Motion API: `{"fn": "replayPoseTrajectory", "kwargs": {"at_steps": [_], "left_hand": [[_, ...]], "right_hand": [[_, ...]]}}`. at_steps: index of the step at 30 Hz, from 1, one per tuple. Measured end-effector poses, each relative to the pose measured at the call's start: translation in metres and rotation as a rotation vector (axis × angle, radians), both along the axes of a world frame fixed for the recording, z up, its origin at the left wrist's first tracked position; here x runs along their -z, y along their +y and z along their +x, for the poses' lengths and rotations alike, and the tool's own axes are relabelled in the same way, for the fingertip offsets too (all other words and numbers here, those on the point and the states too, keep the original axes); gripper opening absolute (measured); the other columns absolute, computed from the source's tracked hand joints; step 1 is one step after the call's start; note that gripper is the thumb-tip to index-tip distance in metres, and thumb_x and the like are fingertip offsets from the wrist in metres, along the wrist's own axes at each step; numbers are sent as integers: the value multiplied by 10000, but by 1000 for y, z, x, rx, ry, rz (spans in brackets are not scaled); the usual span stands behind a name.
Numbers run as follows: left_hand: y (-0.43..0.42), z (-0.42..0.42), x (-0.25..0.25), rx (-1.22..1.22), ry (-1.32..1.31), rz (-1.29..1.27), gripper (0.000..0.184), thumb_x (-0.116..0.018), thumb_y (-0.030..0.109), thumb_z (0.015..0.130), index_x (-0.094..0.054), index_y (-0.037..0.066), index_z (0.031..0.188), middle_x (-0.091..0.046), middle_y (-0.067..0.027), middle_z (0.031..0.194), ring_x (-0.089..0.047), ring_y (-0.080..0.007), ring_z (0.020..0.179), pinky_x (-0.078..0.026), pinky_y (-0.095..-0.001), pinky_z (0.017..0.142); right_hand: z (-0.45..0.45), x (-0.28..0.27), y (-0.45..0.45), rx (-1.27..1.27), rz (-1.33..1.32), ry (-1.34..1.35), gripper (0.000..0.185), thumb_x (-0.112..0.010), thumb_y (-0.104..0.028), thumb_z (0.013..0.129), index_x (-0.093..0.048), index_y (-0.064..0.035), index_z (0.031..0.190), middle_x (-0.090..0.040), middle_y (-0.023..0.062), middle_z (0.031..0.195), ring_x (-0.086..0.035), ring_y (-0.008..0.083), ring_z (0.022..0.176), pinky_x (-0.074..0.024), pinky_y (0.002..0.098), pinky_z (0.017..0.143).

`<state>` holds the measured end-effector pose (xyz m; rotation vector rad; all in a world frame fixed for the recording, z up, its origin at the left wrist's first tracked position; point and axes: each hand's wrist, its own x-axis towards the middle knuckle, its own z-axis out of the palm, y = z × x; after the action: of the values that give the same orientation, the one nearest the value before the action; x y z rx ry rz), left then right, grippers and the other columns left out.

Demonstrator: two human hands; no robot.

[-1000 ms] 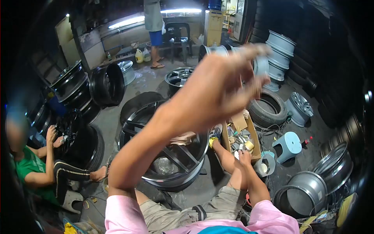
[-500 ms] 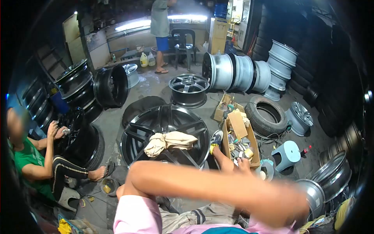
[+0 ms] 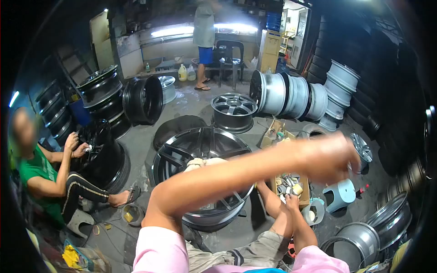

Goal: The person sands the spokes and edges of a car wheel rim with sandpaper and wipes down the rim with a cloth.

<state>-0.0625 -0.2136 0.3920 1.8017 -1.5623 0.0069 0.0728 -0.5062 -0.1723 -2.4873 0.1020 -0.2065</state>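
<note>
My left arm reaches across the view from the left, and my left hand [image 3: 331,158] hangs blurred over the right side. Its fingers are smeared by motion, so their grip is unclear. At the near end of the cardboard box [image 3: 304,187] of small tools and pads is my right hand [image 3: 292,201], its fingers closed around something small and pale. In front of me a large dark spoked wheel [image 3: 173,157] lies flat. A beige cloth [image 3: 196,162] rests on its spokes, partly covered by my left forearm.
A co-worker [image 3: 43,175] sits at left, hands at a black wheel [image 3: 107,159]. Another person [image 3: 204,34] stands at the back. Silver rims [image 3: 274,93] line the back right. A pale blue stool [image 3: 341,196], a bucket [image 3: 314,213] and more rims [image 3: 357,239] are at right.
My left hand swung down to the lower right, then rose to its present place over the right side. My right hand stays by the box. The view has shifted somewhat.
</note>
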Motion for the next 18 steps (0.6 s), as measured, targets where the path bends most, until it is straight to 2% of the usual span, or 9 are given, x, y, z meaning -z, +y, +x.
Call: {"fn": "replayPoseTrajectory", "kwargs": {"at_steps": [1,3,5,7,8,9,11,18], "left_hand": [[-8,-24,3,78,37,71,288,-725,72,824,-748,-11,1100,-757,-192,905,-757,-311,889,-593,-438,799],[-18,-67,11,171,-32,55,203,-714,59,806,-736,-28,988,-742,-188,861,-758,-316,859,-585,-450,761],[-25,-92,18,264,-13,150,161,-677,60,815,-759,9,945,-724,-178,793,-746,-364,822,-604,-533,745],[-22,-115,22,331,-69,-37,186,-662,130,864,-797,34,948,-747,-191,855,-709,-350,739,-551,-452,653],[-19,-122,22,394,95,24,248,-656,111,853,-777,24,1050,-746,-239,931,-709,-423,956,-544,-513,807],[-20,-125,25,390,96,21,248,-656,111,853,-777,24,1050,-746,-239,931,-709,-423,956,-544,-513,807],[-22,-132,31,535,135,25,250,-674,119,847,-773,33,1060,-748,-226,943,-716,-402,926,-549,-508,792],[-23,-145,37,564,123,-63,233,-677,195,905,-759,36,1054,-736,-218,910,-713,-397,891,-546,-489,710]], "right_hand": [[-3,-5,0,-2,11,9,387,-611,-350,974,-767,4,960,-734,228,839,-726,380,841,-542,491,805],[-5,-12,2,6,1,40,383,-611,-343,972,-762,9,962,-730,241,862,-717,404,862,-537,501,816],[-10,-22,6,12,-14,65,379,-612,-336,970,-756,14,964,-727,255,885,-707,427,883,-533,511,827],[-14,-29,9,15,-22,75,375,-612,-329,968,-751,20,965,-723,268,908,-698,450,905,-529,522,838],[-16,-30,10,18,-24,77,373,-612,-325,967,-749,22,966,-721,275,919,-693,462,915,-527,527,844],[-16,-31,12,18,-27,79,371,-612,-321,966,-746,25,967,-719,282,931,-688,474,926,-525,532,849],[-17,-36,15,22,-5,79,372,-612,-321,963,-742,28,966,-716,291,943,-681,488,941,-521,540,858],[-16,-32,15,8,27,63,399,-613,-348,957,-737,32,951,-709,307,941,-677,499,958,-514,558,868]]}}
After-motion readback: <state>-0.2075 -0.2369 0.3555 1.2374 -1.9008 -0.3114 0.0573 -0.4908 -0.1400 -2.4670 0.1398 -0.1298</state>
